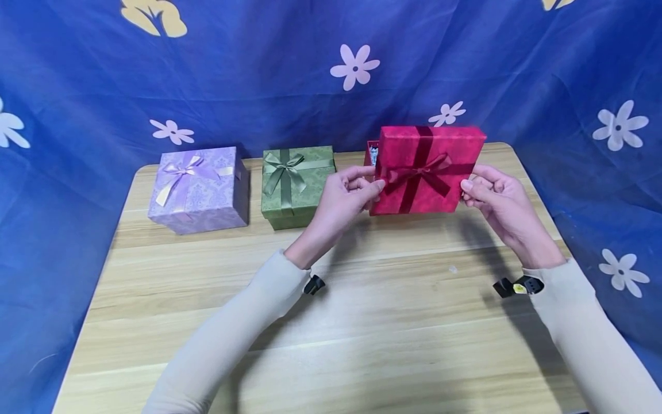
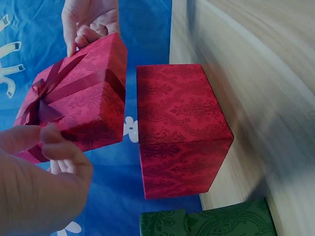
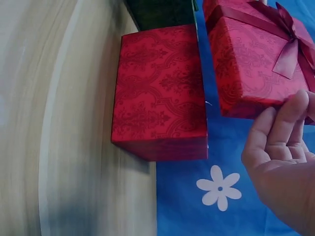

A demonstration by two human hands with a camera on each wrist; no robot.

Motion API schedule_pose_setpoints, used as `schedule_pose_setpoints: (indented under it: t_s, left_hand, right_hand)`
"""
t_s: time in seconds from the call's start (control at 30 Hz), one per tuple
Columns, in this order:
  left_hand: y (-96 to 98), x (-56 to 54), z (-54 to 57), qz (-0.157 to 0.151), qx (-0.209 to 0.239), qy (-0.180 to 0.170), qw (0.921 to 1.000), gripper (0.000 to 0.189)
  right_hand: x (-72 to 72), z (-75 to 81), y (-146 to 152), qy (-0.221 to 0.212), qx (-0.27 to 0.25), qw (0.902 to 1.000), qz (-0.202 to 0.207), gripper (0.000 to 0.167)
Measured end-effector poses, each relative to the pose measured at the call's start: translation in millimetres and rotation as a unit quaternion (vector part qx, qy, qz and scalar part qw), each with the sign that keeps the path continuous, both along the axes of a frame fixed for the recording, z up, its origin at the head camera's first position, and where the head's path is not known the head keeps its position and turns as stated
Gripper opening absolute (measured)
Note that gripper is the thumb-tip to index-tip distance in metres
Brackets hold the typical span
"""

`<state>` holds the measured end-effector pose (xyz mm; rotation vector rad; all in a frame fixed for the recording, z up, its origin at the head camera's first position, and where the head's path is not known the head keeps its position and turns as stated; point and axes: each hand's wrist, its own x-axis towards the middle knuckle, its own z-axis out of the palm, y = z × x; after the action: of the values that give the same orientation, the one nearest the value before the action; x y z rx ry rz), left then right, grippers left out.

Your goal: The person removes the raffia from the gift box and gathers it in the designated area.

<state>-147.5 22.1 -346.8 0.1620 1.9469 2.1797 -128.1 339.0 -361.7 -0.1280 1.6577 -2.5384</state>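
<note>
A red gift box lid (image 1: 434,192) with a dark red ribbon bow is held up between both hands, its top tilted toward the head camera. My left hand (image 1: 347,195) pinches its left edge between thumb and fingers. At the opposite edge my right hand (image 1: 497,201) pinches it the same way. Below the lid, apart from it in both wrist views, the red box base (image 2: 184,128) stands on the table, patterned with dark scrolls. From the head view the lid hides most of that base; a bit of pale, patterned content (image 1: 374,154) shows at its left corner.
A green box (image 1: 300,198) with a green bow stands just left of the red base. Farther left is a lilac box (image 1: 201,190) with a lilac bow. The wooden table (image 1: 393,333) ends at a blue flowered cloth (image 1: 279,75) behind and at the sides.
</note>
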Motion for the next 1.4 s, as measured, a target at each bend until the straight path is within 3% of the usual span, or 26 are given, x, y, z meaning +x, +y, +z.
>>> schedule_pose_setpoints:
  t_s: [0.33,0.5,0.6,0.7,1.03,1.2,1.4]
  left_hand:
    - [-12.2,14.7,1.5,-0.042,0.011,0.009,0.9990,0.050]
    - [-13.0,26.5,-3.0,-0.068,0.022,-0.009,0.9974,0.039]
    - [-12.6,32.1,-7.7,-0.075,0.030,-0.023,0.9964,0.033]
    - [-12.2,36.5,-13.1,-0.074,0.025,-0.028,0.9965,0.038]
    - [-7.0,56.6,-38.1,-0.079,0.019,-0.032,0.9962,0.044]
    - [-5.6,63.6,-50.7,-0.076,0.000,-0.023,0.9968,0.044]
    - [-4.8,67.7,-64.8,-0.097,-0.032,-0.018,0.9946,0.050]
  right_hand:
    - [21.6,-8.2,4,0.068,0.135,0.9885,0.004,0.038]
    - [37.2,-15.0,11,0.073,0.184,0.9802,0.000,0.041]
    - [45.1,-19.8,14,0.066,0.194,0.9786,-0.013,0.047]
    - [52.0,-24.8,14,0.061,0.197,0.9785,-0.015,0.053]
    - [72.4,-44.1,19,0.030,0.136,0.9886,0.057,0.034]
    - [74.4,-50.8,20,0.011,0.184,0.9809,0.062,0.032]
    - [74.3,-62.5,24,-0.010,0.227,0.9714,0.069,0.036]
